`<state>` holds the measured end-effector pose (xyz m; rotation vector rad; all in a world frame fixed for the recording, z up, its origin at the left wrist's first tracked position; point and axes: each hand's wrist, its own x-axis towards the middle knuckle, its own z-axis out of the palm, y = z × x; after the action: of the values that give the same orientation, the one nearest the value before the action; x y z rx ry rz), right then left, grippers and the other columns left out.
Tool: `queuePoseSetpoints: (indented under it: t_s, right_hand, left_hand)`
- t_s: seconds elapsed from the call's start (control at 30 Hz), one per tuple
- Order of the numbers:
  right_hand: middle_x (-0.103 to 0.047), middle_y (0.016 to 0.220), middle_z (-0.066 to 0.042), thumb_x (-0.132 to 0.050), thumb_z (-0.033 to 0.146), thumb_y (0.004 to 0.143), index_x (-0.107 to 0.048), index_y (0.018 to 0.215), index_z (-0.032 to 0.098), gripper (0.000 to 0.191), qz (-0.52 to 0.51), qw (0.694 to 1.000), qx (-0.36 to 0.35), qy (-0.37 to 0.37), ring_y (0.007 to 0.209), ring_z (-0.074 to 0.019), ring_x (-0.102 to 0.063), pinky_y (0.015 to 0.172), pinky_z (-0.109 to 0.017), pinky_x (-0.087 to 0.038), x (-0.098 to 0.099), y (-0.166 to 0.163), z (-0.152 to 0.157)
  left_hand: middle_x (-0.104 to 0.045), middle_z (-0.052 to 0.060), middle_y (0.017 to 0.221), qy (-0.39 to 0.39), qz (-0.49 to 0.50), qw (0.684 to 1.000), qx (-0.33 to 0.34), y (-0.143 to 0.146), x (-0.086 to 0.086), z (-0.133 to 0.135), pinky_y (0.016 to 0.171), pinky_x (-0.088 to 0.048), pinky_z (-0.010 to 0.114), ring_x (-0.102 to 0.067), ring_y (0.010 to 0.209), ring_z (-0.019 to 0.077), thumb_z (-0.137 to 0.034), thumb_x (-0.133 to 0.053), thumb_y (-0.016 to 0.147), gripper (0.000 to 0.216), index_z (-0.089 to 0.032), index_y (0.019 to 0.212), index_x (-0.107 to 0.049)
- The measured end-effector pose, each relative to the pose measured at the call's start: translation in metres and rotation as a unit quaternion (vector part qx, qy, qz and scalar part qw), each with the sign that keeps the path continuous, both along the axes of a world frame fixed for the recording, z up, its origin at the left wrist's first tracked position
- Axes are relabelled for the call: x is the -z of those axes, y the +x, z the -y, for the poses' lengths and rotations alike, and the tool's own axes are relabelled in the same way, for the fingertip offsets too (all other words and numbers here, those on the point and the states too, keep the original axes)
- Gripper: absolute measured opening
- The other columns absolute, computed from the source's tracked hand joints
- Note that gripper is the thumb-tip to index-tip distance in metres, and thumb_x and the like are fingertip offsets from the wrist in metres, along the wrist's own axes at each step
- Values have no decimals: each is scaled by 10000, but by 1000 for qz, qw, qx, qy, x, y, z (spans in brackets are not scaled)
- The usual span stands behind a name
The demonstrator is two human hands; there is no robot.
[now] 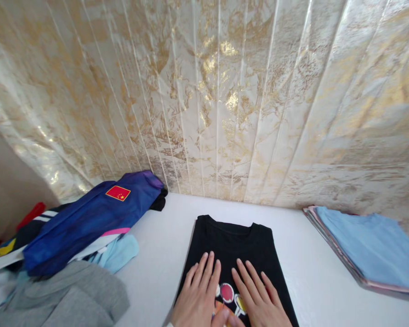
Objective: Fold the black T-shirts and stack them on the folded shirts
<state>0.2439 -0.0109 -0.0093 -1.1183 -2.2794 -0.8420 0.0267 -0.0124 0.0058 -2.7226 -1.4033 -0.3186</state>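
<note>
Head view shows a white table (313, 281) set against a wall (218, 100) of glossy white panels veined with gold. At the left lies a loose heap of clothes (71, 290), topped by a blue garment (88, 225) with a red flag patch. At the right sits a neat folded stack (375, 250). Near centre, a black T-shirt (231, 236) lies folded, collar at the far end, with a colourful print showing. The left hand (199, 295) and right hand (259, 297) press flat on it, grip wide, holding nothing.
</note>
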Motion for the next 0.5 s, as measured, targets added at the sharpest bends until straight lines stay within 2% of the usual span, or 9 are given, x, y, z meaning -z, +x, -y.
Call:
queuePoseSetpoints:
  t_s: [0.07, 0.13, 0.23, 0.33, 0.4, 0.5]
  right_hand:
    - [-551, 1326, -82, -370, 647, 845, -350, 1427, 186, 742, -11, 1000, 3, -5, 1155, -287, -534, 910, -413, -347, 2, -1, 0]
    - [-516, 1360, -77, -374, 659, 836, -330, 1437, 198, 759, -14, 1000, 1, -20, 1181, -307, -512, 911, -425, -353, 7, -2, 1]
    - [-450, 1413, -64, -377, 636, 851, -305, 1448, 228, 727, -25, 998, 21, -61, 1235, -326, -466, 931, -447, -359, 21, -4, 4]
    - [-398, 1442, -49, -389, 599, 871, -322, 1439, 266, 661, -48, 990, 48, -122, 1283, -335, -414, 968, -477, -360, 27, -1, 5]
    - [-386, 1446, -38, -391, 584, 880, -334, 1432, 281, 632, -43, 984, 26, -173, 1291, -309, -413, 964, -446, -398, 18, 6, 2]
    - [-327, 1475, -61, -362, 555, 902, -325, 1439, 216, 636, -43, 970, 19, -237, 1327, -270, -365, 980, -406, -422, -10, 21, -14]
  left_hand:
    - [-92, 120, 1529, -11, 22, 999, -20, -3, -9, -11, 1087, -275, 409, -167, 1399, 266, -509, -388, 931, 760, -139, 1485, -21]
    - [-106, 103, 1530, -37, 24, 998, -45, -6, -20, -28, 1105, -244, 427, -147, 1404, 252, -534, -325, 944, 704, -136, 1482, -105]
    - [-168, 110, 1516, -94, -3, 993, -78, -7, -38, -57, 1119, -216, 450, -160, 1400, 258, -557, -332, 931, 698, -105, 1455, -234]
    - [-186, 157, 1500, -110, -13, 988, -110, -5, -49, -74, 1119, -204, 471, -176, 1393, 281, -557, -346, 923, 721, -48, 1429, -283]
    - [-177, 171, 1499, -105, -11, 988, -110, -1, -50, -77, 1117, -205, 479, -168, 1392, 292, -557, -358, 917, 727, -35, 1421, -300]
    - [-140, 170, 1507, -82, 8, 992, -99, 5, -43, -77, 1110, -228, 478, -143, 1395, 293, -559, -403, 898, 748, -45, 1429, -284]
